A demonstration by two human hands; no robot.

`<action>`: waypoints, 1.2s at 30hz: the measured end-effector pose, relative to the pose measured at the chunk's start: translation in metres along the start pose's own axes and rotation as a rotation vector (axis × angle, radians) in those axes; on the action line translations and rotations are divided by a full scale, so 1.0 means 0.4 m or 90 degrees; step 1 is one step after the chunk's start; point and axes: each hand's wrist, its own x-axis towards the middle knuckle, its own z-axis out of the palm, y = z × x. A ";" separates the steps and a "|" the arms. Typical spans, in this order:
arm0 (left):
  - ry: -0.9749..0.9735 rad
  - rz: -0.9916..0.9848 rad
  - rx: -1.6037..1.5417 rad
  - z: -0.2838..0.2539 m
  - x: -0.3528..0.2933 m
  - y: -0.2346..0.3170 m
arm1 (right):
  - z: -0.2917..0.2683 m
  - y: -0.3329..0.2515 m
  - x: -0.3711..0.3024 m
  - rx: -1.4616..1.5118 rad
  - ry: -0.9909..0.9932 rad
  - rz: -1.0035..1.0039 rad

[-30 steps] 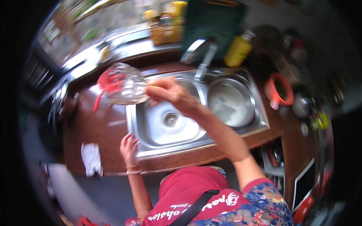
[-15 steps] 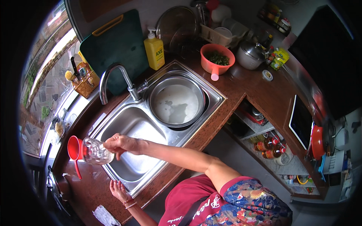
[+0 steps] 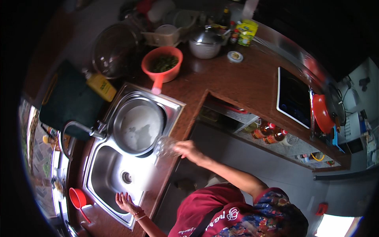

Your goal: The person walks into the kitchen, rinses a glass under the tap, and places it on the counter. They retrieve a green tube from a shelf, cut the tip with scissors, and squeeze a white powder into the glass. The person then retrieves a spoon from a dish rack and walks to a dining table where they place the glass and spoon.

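My right hand (image 3: 187, 151) grips a clear glass jar (image 3: 164, 147), slightly blurred, held over the counter edge beside the pot. That round metal pot (image 3: 117, 132) sits in the far basin of the steel double sink with cloudy whitish liquid in it. My left hand (image 3: 126, 202), with bracelets at its wrist, is over the near basin (image 3: 100, 166), fingers apart and nothing in them. The drain (image 3: 126, 177) shows in that basin. A curved chrome tap (image 3: 75, 125) stands at the sink's back edge.
A red dipper (image 3: 77, 197) lies left of the sink. Behind are a yellow pump bottle (image 3: 101, 87), a green chopping board (image 3: 73, 104) and an orange handled bowl (image 3: 173, 71) of green leaves. Farther right are a lidded pot (image 3: 205, 45), a black cooktop (image 3: 294, 96) and shelves with bottles.
The view has turned to the right. My right hand has carried the glass jar from beside the red dipper to beside the pot. My left hand has come off the counter over the basin.
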 end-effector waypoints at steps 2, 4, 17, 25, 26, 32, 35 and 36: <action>-0.078 -0.032 0.014 0.129 -0.083 -0.003 | -0.194 -0.018 -0.061 0.165 0.134 0.013; -0.142 -0.024 0.001 0.248 -0.156 -0.038 | -0.368 0.005 -0.098 0.189 0.203 -0.043; -0.578 -0.194 0.062 0.818 -0.594 -0.139 | -0.951 0.041 -0.122 0.291 0.500 -0.236; -0.786 -0.246 0.235 1.009 -0.696 -0.186 | -1.028 0.096 -0.039 0.352 0.538 -0.374; -0.820 -0.270 0.243 1.022 -0.696 -0.206 | -1.012 0.070 -0.036 0.416 0.553 -0.336; -1.127 -0.268 0.613 1.141 -0.721 -0.394 | -1.011 0.040 -0.063 -0.093 0.775 -0.301; -1.351 -0.075 0.753 1.183 -0.686 -0.544 | -0.958 -0.047 -0.219 -0.099 0.772 -0.182; -1.431 0.109 0.768 1.185 -0.650 -0.614 | -0.940 -0.050 -0.281 -0.100 0.721 -0.093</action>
